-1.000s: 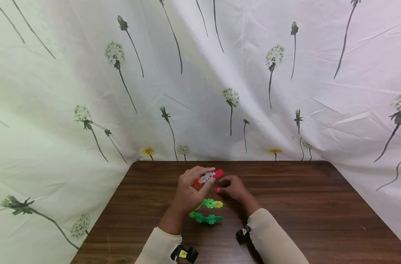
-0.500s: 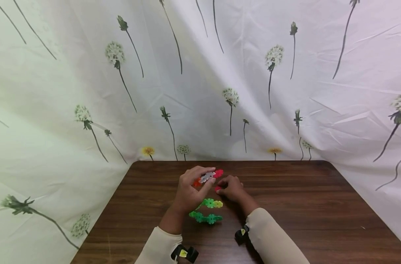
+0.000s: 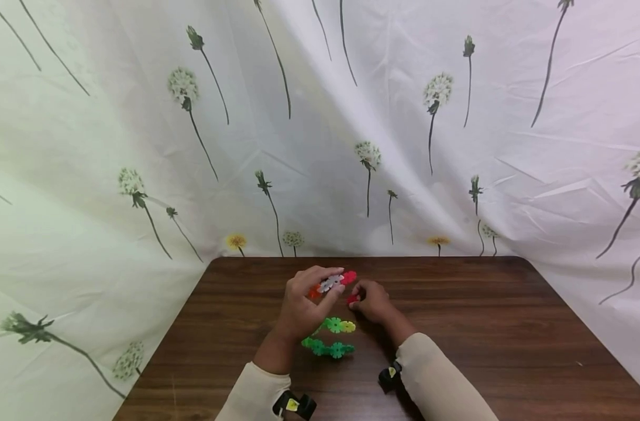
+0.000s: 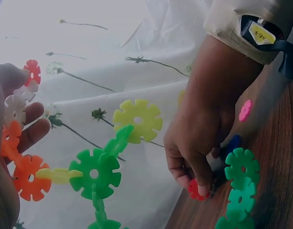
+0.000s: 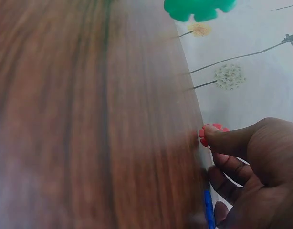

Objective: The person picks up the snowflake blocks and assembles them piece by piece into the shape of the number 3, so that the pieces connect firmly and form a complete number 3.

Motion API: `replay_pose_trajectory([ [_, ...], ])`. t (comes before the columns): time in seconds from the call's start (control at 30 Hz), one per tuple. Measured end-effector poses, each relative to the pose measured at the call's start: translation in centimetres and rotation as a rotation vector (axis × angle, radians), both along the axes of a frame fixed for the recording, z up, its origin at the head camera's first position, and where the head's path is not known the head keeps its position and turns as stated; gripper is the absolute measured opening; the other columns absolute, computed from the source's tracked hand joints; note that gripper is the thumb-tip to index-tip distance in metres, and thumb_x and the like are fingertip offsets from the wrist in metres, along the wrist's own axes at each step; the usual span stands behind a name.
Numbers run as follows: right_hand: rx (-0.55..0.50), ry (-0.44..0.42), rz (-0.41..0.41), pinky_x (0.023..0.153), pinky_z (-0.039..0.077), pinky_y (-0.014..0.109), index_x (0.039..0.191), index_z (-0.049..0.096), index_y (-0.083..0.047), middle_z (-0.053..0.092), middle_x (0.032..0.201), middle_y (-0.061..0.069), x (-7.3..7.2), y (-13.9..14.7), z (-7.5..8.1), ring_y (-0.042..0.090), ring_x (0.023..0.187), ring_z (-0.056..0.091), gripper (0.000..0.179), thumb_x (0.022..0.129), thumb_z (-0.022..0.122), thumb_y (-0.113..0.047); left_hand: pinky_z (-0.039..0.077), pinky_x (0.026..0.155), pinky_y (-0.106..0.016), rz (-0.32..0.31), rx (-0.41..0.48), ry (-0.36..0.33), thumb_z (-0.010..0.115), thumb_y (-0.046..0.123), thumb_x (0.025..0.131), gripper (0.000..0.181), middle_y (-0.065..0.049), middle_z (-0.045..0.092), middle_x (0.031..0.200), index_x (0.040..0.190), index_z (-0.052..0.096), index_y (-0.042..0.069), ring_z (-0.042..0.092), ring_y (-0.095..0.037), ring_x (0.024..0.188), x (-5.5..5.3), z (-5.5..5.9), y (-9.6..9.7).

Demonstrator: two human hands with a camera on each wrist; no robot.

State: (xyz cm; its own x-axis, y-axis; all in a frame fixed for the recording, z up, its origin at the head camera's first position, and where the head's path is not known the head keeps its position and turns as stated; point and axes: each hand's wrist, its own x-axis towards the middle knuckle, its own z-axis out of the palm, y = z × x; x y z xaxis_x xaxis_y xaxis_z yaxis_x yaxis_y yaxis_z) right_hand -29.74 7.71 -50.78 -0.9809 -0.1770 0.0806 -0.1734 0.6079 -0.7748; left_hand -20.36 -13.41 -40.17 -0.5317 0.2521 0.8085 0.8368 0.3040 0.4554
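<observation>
A chain of interlocking flower-shaped plastic discs hangs from my left hand (image 3: 304, 298). Its orange, white and red discs (image 3: 331, 283) lie between the thumb and fingers. Lower down, the chain has a green disc (image 4: 95, 173) and a yellow-green disc (image 4: 138, 120). Between thumb and fingertips, my right hand (image 3: 374, 300) pinches a loose red flower disc (image 4: 199, 190), also visible in the right wrist view as a red disc (image 5: 204, 137). That disc is apart from the chain's red end (image 3: 348, 277). The fingers partly cover it.
Linked darker green discs (image 3: 337, 349) are low in front of the left wrist. In the left wrist view, a blue piece (image 4: 231, 144) and a pink disc (image 4: 245, 110) lie near the right hand. Behind the wooden table (image 3: 472, 327) hangs a flower-print cloth (image 3: 320, 146).
My right hand has shifted slightly, and the red disc in it has moved a little right and up and turned. My left hand and the chain have stayed almost still.
</observation>
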Motion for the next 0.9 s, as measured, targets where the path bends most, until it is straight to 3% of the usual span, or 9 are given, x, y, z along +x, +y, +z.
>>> replay_pose_trajectory([
  [0.2, -0.103, 0.02, 0.051, 0.078, 0.053, 0.033, 0.103, 0.074, -0.007, 0.071, 0.096, 0.006, 0.8, 0.7, 0.5, 0.018, 0.088, 0.061, 0.011, 0.096, 0.082, -0.005, 0.055, 0.078, -0.034, 0.026, 0.003, 0.013, 0.084, 0.006, 0.093, 0.032, -0.008, 0.083, 0.112, 0.124, 0.08, 0.012, 0.073, -0.02, 0.091, 0.1, 0.2, -0.1],
  [0.4, -0.194, -0.006, 0.039, 0.081, 0.056, 0.033, 0.103, 0.078, -0.008, 0.074, 0.098, 0.006, 1.4, 1.6, 1.5, 0.021, 0.091, 0.064, 0.005, 0.099, 0.081, -0.01, 0.051, 0.085, -0.038, 0.062, -0.002, 0.031, 0.087, 0.006, 0.09, 0.034, -0.006, 0.084, 0.111, 0.123, 0.081, 0.012, 0.071, -0.019, 0.087, 0.2, 0.3, -0.1],
  [0.67, -0.228, 0.013, 0.037, 0.09, 0.059, 0.036, 0.103, 0.079, -0.011, 0.077, 0.101, 0.003, 2.4, 2.2, 3.0, 0.018, 0.095, 0.067, 0.007, 0.1, 0.081, -0.017, 0.044, 0.09, -0.045, 0.084, 0.011, 0.056, 0.09, 0.005, 0.087, 0.034, -0.005, 0.085, 0.104, 0.12, 0.082, 0.013, 0.067, -0.018, 0.077, 0.3, 0.3, 0.0],
  [0.9, -0.284, 0.031, 0.077, 0.085, 0.058, 0.032, 0.102, 0.079, -0.009, 0.078, 0.101, 0.004, 3.6, 2.4, 4.1, 0.018, 0.094, 0.068, 0.009, 0.101, 0.081, -0.018, 0.044, 0.091, -0.048, 0.088, 0.024, 0.058, 0.091, 0.007, 0.086, 0.034, -0.004, 0.086, 0.099, 0.119, 0.083, 0.013, 0.066, -0.019, 0.078, 0.3, 0.2, 0.1],
])
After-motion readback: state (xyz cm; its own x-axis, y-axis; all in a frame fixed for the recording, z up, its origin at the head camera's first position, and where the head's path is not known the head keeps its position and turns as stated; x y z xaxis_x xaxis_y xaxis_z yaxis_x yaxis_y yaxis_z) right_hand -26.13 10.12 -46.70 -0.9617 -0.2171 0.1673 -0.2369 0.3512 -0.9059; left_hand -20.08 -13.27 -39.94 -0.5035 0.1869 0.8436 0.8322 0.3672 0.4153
